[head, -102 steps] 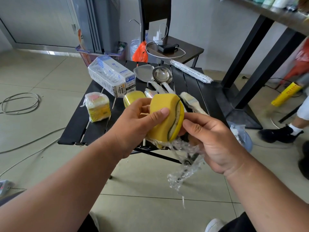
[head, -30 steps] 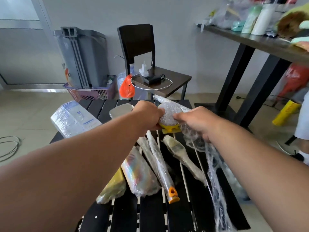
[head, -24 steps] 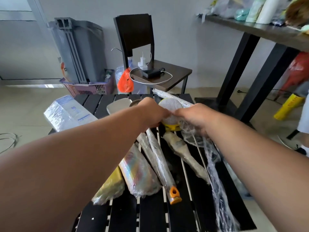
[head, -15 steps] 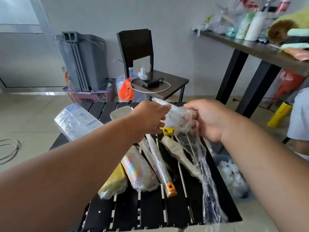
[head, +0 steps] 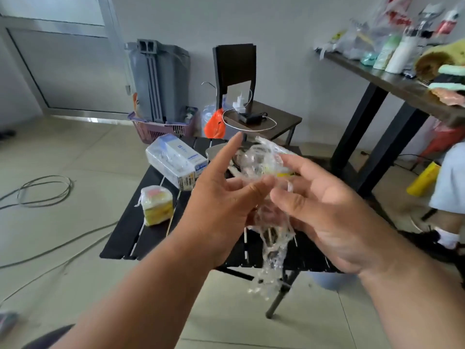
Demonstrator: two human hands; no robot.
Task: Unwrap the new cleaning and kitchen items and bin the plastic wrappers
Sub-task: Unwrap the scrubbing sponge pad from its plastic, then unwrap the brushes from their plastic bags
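In the head view, both hands were raised over the near part of the black slatted table [head: 130, 238], with a crumpled clear plastic wrapper [head: 266, 172] between them. The left hand [head: 221, 205] had its index finger stretched straight out and its other fingers loosely spread, the thumb touching the wrapper's side. The right hand [head: 324, 212] had its fingers only lightly bent, its fingertips [head: 284, 195] against the plastic; whether either hand truly pinched the film I could not tell through the blur. A tail of the wrapper hung down below the hands, past the table's near edge. On the table's left side lay a wrapped yellow sponge pack [head: 157, 209], and just behind it, toward the table's far left corner, a film-wrapped white box [head: 177, 165]. Beyond the table's far edge stood a dark chair [head: 254, 96].
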